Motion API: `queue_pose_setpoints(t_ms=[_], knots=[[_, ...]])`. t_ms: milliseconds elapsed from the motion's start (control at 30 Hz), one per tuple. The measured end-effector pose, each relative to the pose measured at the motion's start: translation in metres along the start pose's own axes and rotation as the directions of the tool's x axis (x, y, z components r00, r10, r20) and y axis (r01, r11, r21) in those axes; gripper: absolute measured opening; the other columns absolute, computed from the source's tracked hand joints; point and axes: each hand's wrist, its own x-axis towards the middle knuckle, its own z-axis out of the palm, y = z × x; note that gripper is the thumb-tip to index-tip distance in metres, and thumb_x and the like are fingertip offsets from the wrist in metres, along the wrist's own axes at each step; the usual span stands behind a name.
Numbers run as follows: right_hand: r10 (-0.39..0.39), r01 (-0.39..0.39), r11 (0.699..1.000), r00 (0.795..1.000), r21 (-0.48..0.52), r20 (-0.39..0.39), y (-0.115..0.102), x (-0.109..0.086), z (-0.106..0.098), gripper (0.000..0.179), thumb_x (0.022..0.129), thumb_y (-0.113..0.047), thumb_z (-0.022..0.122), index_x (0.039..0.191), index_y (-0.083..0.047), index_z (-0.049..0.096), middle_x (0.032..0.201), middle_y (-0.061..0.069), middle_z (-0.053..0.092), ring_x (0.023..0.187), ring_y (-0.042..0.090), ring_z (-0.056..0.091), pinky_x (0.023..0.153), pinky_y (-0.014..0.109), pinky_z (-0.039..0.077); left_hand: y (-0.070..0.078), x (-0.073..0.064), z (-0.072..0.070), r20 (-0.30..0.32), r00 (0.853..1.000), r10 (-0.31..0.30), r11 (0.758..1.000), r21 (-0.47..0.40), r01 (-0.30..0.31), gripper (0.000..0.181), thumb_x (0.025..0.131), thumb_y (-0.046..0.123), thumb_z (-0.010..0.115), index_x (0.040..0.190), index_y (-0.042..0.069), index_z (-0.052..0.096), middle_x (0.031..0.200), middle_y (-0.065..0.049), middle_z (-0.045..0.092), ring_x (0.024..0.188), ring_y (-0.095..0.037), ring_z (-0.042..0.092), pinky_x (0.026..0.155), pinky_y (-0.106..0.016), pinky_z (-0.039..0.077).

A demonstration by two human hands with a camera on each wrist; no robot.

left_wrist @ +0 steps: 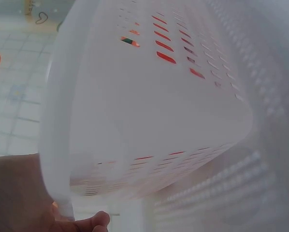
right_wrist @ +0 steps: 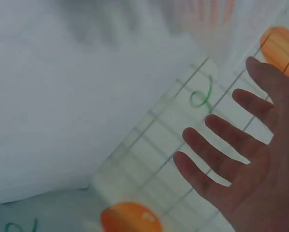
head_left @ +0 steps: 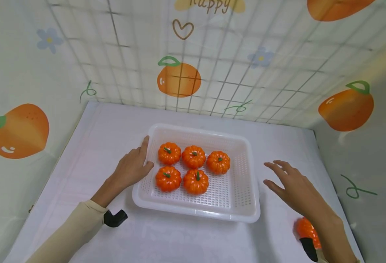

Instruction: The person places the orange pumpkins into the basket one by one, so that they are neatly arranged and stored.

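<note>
A white perforated plastic basket [head_left: 242,215] stands mid-table in the head view. Inside it are several small orange pumpkins [head_left: 194,157] with green stems, three along the back and two in front. My left hand [head_left: 131,166] rests at the basket's left rim, index finger straight and thumb over the edge. In the left wrist view, the rim hides part of the left hand [left_wrist: 19,193]. To the right of the basket, my right hand [head_left: 293,188] hovers apart from it, fingers spread and holding nothing. Another orange pumpkin [head_left: 306,230] is partly hidden behind the right forearm.
A white-covered table [head_left: 120,117] bears the basket. Behind it stands a grid-patterned backdrop [head_left: 140,65] printed with oranges, and more printed sheeting [head_left: 360,157] closes in the sides. Dark wrist straps or mounts [head_left: 115,218] stick out near the sleeves.
</note>
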Motion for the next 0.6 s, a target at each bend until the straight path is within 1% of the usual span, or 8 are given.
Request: queue_pose_setpoints(t_ms=[67,100,200,267,367,400,467,600], knots=[[0.080,-0.081,0.997,0.996,0.015,0.050,0.011,-0.009,0.001,0.060,0.092,-0.030,0.070,0.143,-0.010,0.047,0.142,0.030,0.042,0.116,0.054,0.047,0.083,0.075,0.042,0.000,0.000,0.000,0.003,1.000,0.000,1.000,-0.003,0.000,0.082,0.092,0.019,0.058,0.158,0.000,0.012,0.097,-0.017,0.060,0.067,-0.023,0.056,0.047,-0.024,0.050],[0.117,-0.118,0.993,0.990,0.020,0.078,0.016,-0.014,0.001,0.061,0.093,-0.032,0.070,0.144,-0.009,0.045,0.142,0.031,0.040,0.117,0.056,0.046,0.083,0.076,0.041,0.000,0.001,0.001,0.003,1.000,0.000,1.000,-0.002,0.000,0.082,0.092,0.019,0.058,0.158,0.000,0.012,0.097,-0.017,0.060,0.067,-0.023,0.056,0.047,-0.024,0.050],[0.210,-0.216,0.976,0.963,0.020,0.166,0.033,-0.028,0.004,0.068,0.093,-0.039,0.068,0.147,-0.006,0.041,0.141,0.035,0.036,0.117,0.059,0.043,0.083,0.078,0.038,-0.001,0.001,0.002,0.006,1.000,-0.002,1.000,0.000,0.002,0.082,0.092,0.019,0.057,0.158,0.000,0.011,0.098,-0.017,0.060,0.068,-0.023,0.056,0.047,-0.024,0.050],[0.247,-0.257,0.966,0.946,0.024,0.212,0.046,-0.039,0.007,0.073,0.093,-0.043,0.067,0.147,-0.003,0.038,0.139,0.038,0.034,0.115,0.060,0.042,0.082,0.077,0.039,-0.001,0.001,0.002,0.005,1.000,-0.005,1.000,0.002,0.005,0.082,0.092,0.019,0.057,0.158,0.000,0.012,0.098,-0.017,0.060,0.068,-0.023,0.056,0.047,-0.025,0.050],[0.299,-0.320,0.947,0.911,0.028,0.285,0.062,-0.055,0.012,0.081,0.092,-0.052,0.063,0.147,0.000,0.035,0.136,0.041,0.031,0.112,0.061,0.043,0.082,0.077,0.040,-0.001,0.000,0.001,0.006,1.000,-0.006,1.000,-0.002,0.006,0.081,0.092,0.019,0.057,0.157,-0.001,0.012,0.098,-0.018,0.060,0.067,-0.023,0.057,0.047,-0.025,0.050],[0.308,-0.331,0.943,0.904,0.031,0.295,0.067,-0.061,0.014,0.083,0.092,-0.055,0.063,0.147,0.001,0.035,0.135,0.041,0.030,0.110,0.060,0.045,0.081,0.076,0.040,-0.001,0.000,0.001,0.006,1.000,-0.007,1.000,-0.003,0.007,0.081,0.092,0.019,0.057,0.157,-0.001,0.012,0.099,-0.018,0.061,0.067,-0.023,0.057,0.047,-0.025,0.050],[0.339,-0.369,0.929,0.883,0.031,0.324,0.075,-0.072,0.020,0.089,0.090,-0.060,0.061,0.148,0.001,0.033,0.134,0.041,0.028,0.105,0.059,0.048,0.078,0.076,0.042,0.000,0.000,0.001,0.009,1.000,-0.005,1.000,-0.013,0.005,0.081,0.092,0.018,0.057,0.157,-0.001,0.012,0.099,-0.019,0.061,0.066,-0.023,0.057,0.047,-0.025,0.051],[0.393,-0.439,0.897,0.840,0.044,0.374,0.084,-0.089,0.031,0.095,0.087,-0.063,0.064,0.148,0.001,0.029,0.132,0.043,0.025,0.098,0.059,0.052,0.073,0.074,0.045,-0.001,0.000,0.001,0.010,1.000,-0.005,1.000,-0.015,0.005,0.081,0.093,0.018,0.057,0.157,-0.001,0.011,0.100,-0.019,0.061,0.066,-0.023,0.057,0.047,-0.025,0.051]])
